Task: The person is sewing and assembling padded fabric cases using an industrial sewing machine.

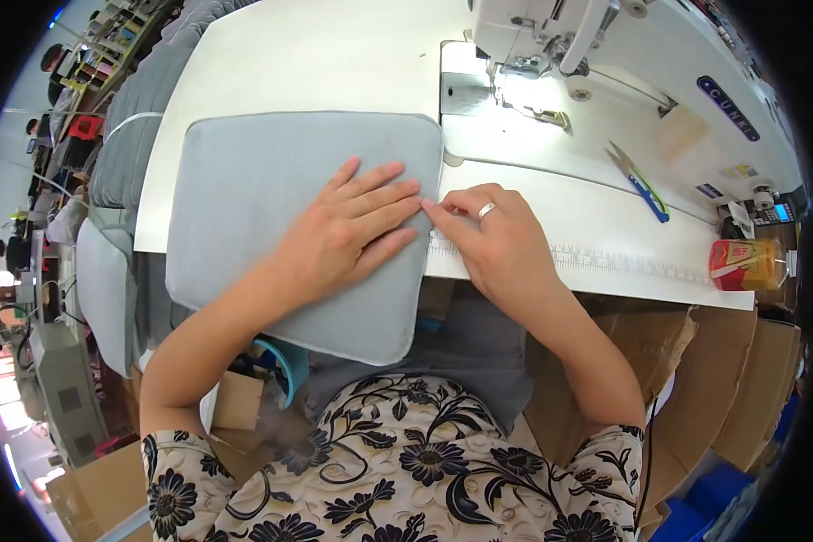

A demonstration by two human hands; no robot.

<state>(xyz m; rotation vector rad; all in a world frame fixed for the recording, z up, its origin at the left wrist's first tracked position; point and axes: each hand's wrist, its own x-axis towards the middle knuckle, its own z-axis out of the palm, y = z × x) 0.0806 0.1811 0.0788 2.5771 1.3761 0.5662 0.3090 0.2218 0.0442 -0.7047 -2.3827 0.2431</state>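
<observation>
A light grey fabric pad (pixel 244 190), flat with rounded corners and a seamed rim, lies on the white sewing table, its near end hanging over the front edge. My left hand (pixel 352 217) rests flat on its right half, fingers stretched out toward the right. At the pad's right edge, my right hand (pixel 497 235) is closed, thumb and forefinger pinching the rim; a ring sits on one finger. The fingertips of both hands nearly meet there. Beyond them, the lit needle area of a sewing machine (pixel 524 68) stands apart from the pad.
Thread snips (pixel 640 181) with blue handles lie right of the machine's needle. A ruler scale (pixel 605 257) runs along the table's front edge toward a red and yellow container (pixel 745 264). Grey pieces (pixel 140 135) are stacked at the left; cardboard (pixel 714 379) stands below right.
</observation>
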